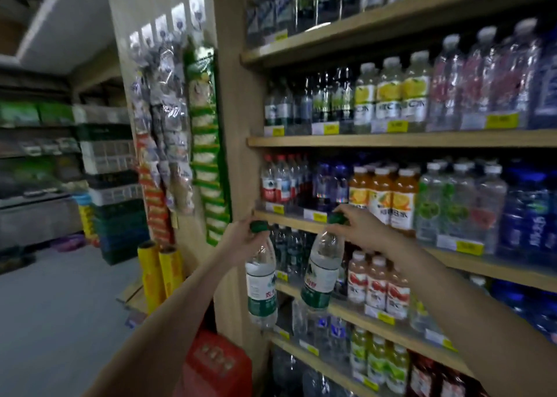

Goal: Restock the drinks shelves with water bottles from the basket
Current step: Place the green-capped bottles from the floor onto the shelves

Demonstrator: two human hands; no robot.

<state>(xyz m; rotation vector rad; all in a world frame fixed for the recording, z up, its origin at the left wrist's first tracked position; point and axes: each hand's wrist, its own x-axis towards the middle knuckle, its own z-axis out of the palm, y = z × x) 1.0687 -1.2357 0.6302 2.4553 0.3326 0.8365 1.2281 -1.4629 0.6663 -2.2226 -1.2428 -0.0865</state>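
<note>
My left hand (241,240) grips a clear water bottle (261,288) with a green cap and green-white label by its neck; the bottle hangs upright in front of the shelf unit's left post. My right hand (358,225) holds a second, matching water bottle (321,276) by its cap and neck, tilted with its base toward the shelf (346,309) that carries similar green-label bottles at its left end. A red basket (217,363) sits low, below my left arm.
Wooden drinks shelves (391,140) fill the right side, stocked with water, juice and blue bottles. Snack strips (205,143) hang on the unit's side panel. Yellow foil rolls (159,270) and stacked crates (117,209) stand on the left by the grey floor.
</note>
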